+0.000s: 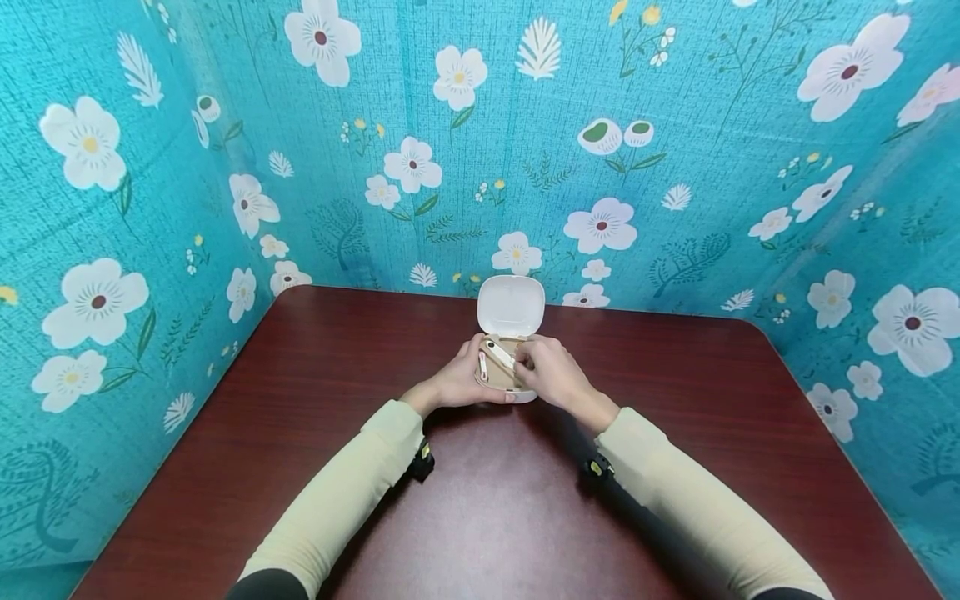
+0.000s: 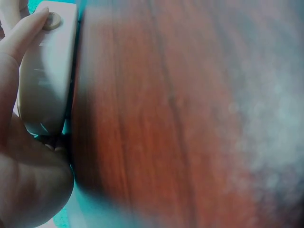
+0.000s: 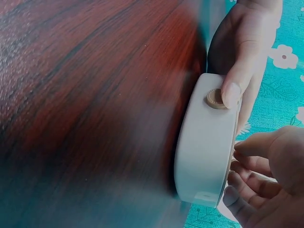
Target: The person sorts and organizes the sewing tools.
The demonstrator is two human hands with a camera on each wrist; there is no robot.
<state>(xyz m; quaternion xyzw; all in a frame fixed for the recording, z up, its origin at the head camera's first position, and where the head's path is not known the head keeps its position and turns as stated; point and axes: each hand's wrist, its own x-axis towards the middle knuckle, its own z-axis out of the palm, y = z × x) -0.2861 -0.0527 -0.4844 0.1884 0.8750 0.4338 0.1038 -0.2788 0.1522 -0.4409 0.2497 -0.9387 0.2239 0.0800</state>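
A small white case (image 1: 529,396) stands on the table with its lid (image 1: 512,305) raised. My left hand (image 1: 457,375) grips its left side, fingers along the wall and thumb at the front beside a round tan button (image 3: 216,99). In the tan tray (image 1: 497,380) lies a short white tool with a reddish mark (image 1: 483,365). A longer, slim white tool with a dark round spot (image 1: 498,351) slants across the tray. My right hand (image 1: 553,372) reaches over the right rim, curled fingers pinching the slim tool's lower end; the fingertips are partly hidden.
The case is on a dark red-brown wooden table (image 1: 480,500), toward its far edge. Blue flowered cloth (image 1: 480,167) hangs behind and on both sides of the table. Dark wrist devices (image 1: 422,460) sit under both sleeves.
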